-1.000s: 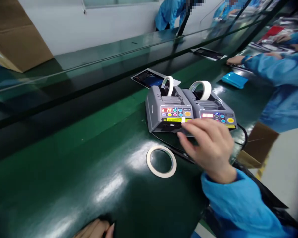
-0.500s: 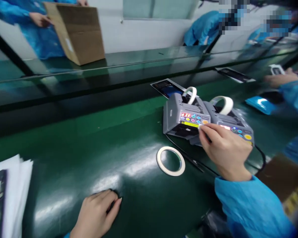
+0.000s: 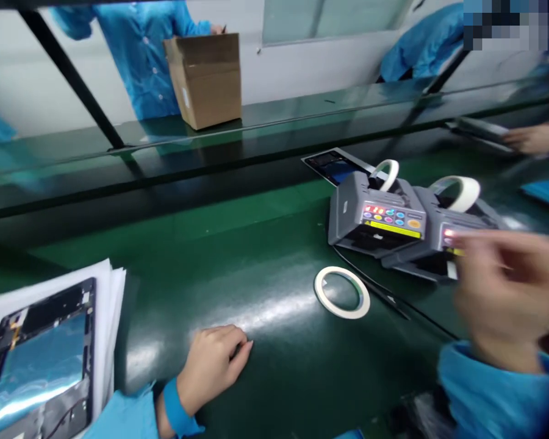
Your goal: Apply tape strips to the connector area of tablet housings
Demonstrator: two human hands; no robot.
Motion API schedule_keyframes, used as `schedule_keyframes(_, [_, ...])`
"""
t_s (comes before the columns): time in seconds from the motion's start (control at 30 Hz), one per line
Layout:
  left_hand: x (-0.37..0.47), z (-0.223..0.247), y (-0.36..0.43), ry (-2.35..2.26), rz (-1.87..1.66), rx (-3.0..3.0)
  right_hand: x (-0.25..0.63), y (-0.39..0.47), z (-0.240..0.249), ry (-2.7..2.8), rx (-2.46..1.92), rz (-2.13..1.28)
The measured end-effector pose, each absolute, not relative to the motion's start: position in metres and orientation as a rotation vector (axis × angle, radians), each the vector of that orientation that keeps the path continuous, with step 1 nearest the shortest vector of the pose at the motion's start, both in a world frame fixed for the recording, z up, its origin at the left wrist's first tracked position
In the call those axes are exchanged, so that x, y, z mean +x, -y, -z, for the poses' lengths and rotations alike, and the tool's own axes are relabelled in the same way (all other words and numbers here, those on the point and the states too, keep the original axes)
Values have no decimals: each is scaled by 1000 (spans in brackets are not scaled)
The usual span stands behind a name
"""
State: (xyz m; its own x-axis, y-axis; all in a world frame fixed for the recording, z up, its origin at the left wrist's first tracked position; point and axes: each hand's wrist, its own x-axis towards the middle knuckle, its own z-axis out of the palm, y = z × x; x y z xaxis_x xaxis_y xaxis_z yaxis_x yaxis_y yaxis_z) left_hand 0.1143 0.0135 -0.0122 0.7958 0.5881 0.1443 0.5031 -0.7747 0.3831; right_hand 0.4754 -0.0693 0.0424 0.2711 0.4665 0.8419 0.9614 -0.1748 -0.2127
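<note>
Grey automatic tape dispensers (image 3: 412,210), right hand (image 3: 512,296) at four o'clock
Bent fingers, grip unclear; left hand (image 3: 215,366) with fingers curled together, tape roll (image 3: 319,288) at two o'clock.

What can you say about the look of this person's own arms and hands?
The left hand is ungloved, with a blue wristband and a loose, lighter blue left sleeve. The right hand, blurred, also looks ungloved; its right sleeve is blue and wrinkled.

An electronics workshop — long green bench (image 3: 187,274), tape dispensers (image 3: 353,213), opened device (image 3: 41,360), people (image 3: 137,55) in blue smocks (image 3: 416,46).
</note>
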Motion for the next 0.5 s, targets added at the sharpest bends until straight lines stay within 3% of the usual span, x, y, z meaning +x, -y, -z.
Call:
schedule_keyframes(0.13, [118, 10, -19, -807, -413, 2690, 411, 39, -10, 1945, -1403, 424])
schedule_keyframes(0.3, [117, 11, -30, -720, -450, 2727, 389, 9, 17, 1994, -1397, 223])
schedule_keyframes(0.5, [155, 5, -72, -849, -441, 2729, 394, 24, 8, 2025, -1401, 85])
